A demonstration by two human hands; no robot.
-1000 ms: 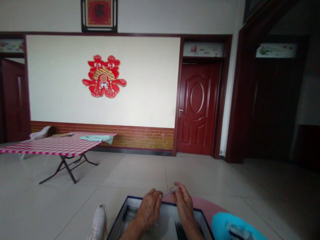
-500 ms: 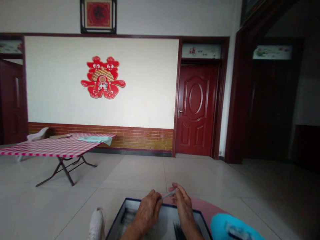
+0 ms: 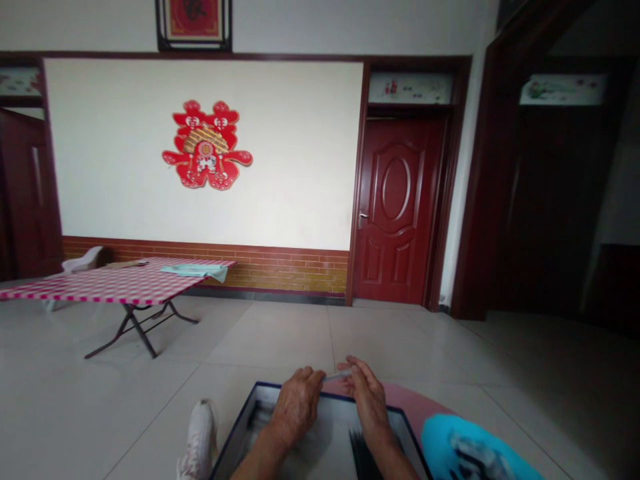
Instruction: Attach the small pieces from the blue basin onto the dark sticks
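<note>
A thin, pale stick-like piece (image 3: 338,376) spans the gap between my two hands; its exact kind is too small to tell. My left hand (image 3: 299,403), fingers curled, pinches its left end. At the other end, the thumb and fingers of my right hand (image 3: 367,400) close on it. Both hands are over the far rim of a white tray (image 3: 345,398) edged in dark blue. Inside the tray, a bundle of dark thin strands (image 3: 361,455) lies beneath my right forearm, partly hidden. Blurred dark pieces (image 3: 257,415) lie along the tray's left side.
The tray rests on a pink surface (image 3: 420,403). Right of it is a bright blue bag or container (image 3: 445,443) with dark and clear items. A white shoe (image 3: 199,437) is at left. Farther off stands a folding table (image 3: 115,287) with a checked cover.
The camera view has tipped slightly, so the room and hands sit higher in the picture. The thin piece is now closer to level; both hands keep hold of it.
</note>
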